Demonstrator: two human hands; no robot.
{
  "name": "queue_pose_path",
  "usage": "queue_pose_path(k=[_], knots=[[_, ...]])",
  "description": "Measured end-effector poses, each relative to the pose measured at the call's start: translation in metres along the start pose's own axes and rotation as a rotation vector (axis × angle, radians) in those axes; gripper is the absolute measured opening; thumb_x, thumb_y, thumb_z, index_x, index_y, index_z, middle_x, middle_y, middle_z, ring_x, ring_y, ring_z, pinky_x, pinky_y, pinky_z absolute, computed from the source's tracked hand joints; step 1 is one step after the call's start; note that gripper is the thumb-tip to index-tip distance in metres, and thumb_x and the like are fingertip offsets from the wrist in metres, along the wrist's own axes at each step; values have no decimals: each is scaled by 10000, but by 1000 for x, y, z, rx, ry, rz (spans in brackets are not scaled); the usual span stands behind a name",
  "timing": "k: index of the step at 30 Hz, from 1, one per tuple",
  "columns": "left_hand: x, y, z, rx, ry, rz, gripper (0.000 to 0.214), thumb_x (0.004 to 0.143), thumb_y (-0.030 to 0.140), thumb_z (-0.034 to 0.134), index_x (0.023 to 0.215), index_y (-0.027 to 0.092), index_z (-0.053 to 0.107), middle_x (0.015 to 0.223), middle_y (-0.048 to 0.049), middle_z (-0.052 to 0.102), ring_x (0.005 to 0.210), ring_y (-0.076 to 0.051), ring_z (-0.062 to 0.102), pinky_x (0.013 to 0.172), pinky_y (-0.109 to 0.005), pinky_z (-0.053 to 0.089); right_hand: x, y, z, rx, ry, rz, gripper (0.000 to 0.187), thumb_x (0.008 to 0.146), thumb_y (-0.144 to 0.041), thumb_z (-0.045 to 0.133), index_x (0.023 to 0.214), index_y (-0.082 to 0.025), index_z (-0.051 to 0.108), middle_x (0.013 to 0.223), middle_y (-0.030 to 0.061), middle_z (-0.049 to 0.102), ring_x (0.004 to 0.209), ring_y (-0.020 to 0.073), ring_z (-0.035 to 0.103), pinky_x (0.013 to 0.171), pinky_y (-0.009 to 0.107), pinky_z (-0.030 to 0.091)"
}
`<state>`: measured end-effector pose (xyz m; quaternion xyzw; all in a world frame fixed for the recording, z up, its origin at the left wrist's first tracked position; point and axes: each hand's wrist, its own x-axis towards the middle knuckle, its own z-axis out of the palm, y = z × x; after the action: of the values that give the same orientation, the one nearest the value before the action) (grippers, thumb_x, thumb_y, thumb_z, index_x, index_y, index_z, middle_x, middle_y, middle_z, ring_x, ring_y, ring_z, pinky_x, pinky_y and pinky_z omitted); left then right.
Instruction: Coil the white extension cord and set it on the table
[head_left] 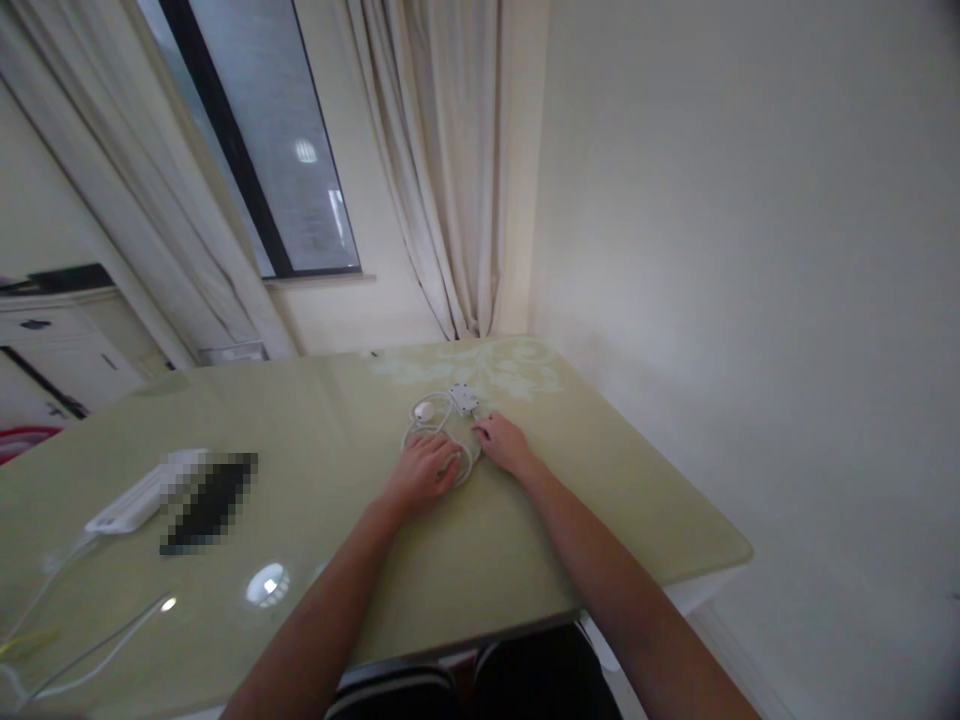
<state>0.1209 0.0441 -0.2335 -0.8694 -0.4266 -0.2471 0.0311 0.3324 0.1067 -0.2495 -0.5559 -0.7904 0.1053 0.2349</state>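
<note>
A white extension cord lies in loose loops near the middle of the table. At its far end sits a small pale block with dark dots [464,398], and a rounded white piece like a plug [424,411] rests inside the loops. My left hand [429,468] is palm down over the near loops of the white cord [466,470], its fingers curled around them. Just below the block, my right hand [504,440] has its thumb and fingers closed on the cord. The exact grip of each hand is small and partly hidden.
On the pale green table [600,520], a white power strip [142,500] lies at left beside a dark pixelated object [210,505]. More cables [105,640] run along the near left. A wall [750,300] borders the right side; curtains [450,170] hang beyond the far edge.
</note>
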Motion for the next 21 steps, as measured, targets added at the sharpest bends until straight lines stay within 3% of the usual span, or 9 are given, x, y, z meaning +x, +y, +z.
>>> queue_pose_path(k=[3, 7, 12, 15, 18, 21], knots=[[2, 11, 5, 40, -107, 65, 265, 920, 420, 632, 1095, 227, 679, 1070, -111, 712, 1038, -290, 643, 961, -448, 468, -1, 6, -4, -37, 6, -97, 321, 992, -183, 480, 1125, -250, 765, 1124, 113, 650, 1070, 234, 604, 899, 331, 488], [3, 2, 8, 72, -49, 5, 190, 979, 306, 530, 1060, 222, 680, 1042, -111, 722, 1022, -264, 664, 960, -416, 475, -2, 8, -6, -43, 37, -139, 315, 952, -117, 529, 1148, -237, 744, 1309, 123, 590, 1209, 249, 531, 1031, 374, 446], [0, -22, -1, -108, 299, -240, 306, 1042, 334, 393, 1137, 197, 649, 1079, -115, 721, 1037, -246, 671, 952, -381, 506, -3, -6, -11, -25, 110, -195, 339, 921, -83, 558, 1200, -231, 683, 1293, 105, 627, 1230, 254, 509, 1068, 404, 395], [-3, -34, -4, -210, 553, -438, 318, 1032, 353, 381, 1106, 180, 637, 932, -79, 713, 882, -216, 680, 846, -352, 530, -4, -20, -14, -78, 226, -250, 281, 957, -118, 541, 1173, -238, 675, 1301, 101, 648, 1262, 253, 507, 1110, 429, 330], [-4, -45, -7, -283, 756, -652, 308, 1010, 377, 398, 1046, 171, 625, 776, -31, 664, 699, -178, 647, 693, -300, 511, -7, -30, -18, -111, 330, -311, 170, 978, -266, 595, 1120, -223, 678, 1345, 114, 638, 1303, 276, 497, 1150, 458, 264], [-5, -55, -11, -395, 906, -844, 294, 1013, 386, 385, 996, 179, 593, 719, 6, 610, 587, -141, 598, 579, -254, 471, -9, -29, -17, -33, 233, -314, 335, 990, -456, 594, 1205, -203, 645, 1212, 120, 697, 1157, 264, 596, 1050, 416, 375]])
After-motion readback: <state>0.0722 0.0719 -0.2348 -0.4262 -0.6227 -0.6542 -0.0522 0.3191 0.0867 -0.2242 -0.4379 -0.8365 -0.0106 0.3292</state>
